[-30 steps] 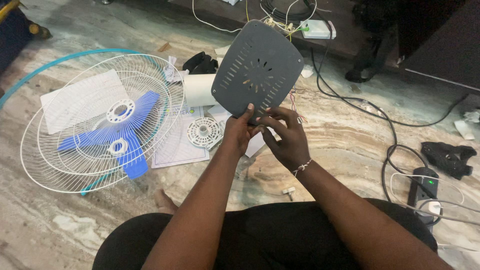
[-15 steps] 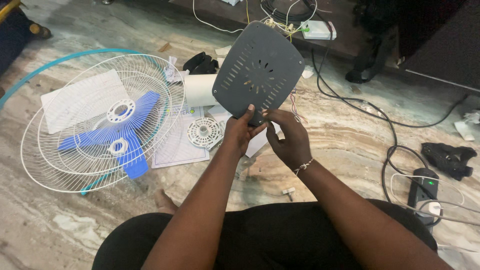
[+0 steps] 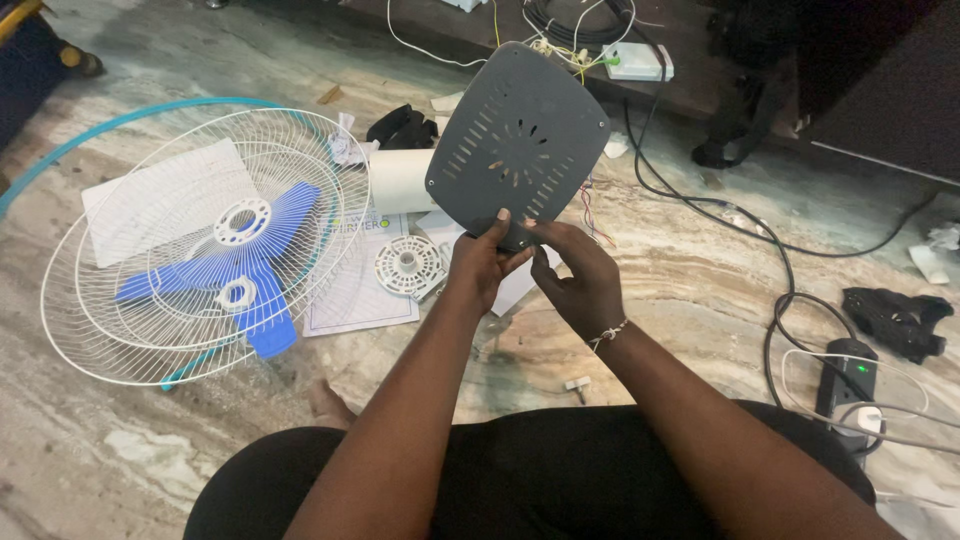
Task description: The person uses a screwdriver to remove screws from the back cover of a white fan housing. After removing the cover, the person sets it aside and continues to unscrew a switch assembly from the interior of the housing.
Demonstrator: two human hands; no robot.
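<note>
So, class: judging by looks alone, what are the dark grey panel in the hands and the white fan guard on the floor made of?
Grey panel: probably moulded plastic, matt; neat slots and an even, dull surface. White fan guard: likely coated metal wire; thin, evenly curved rods with a smooth white finish. Neither can be confirmed by sight.

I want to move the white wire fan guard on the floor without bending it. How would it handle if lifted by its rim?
The white wire fan guard is thin open wire, so probably light for its breadth. Lifted at one edge, it may flex or sag a little. The blue fan blade lies loose on it and would likely slide off if it tilts.
</note>
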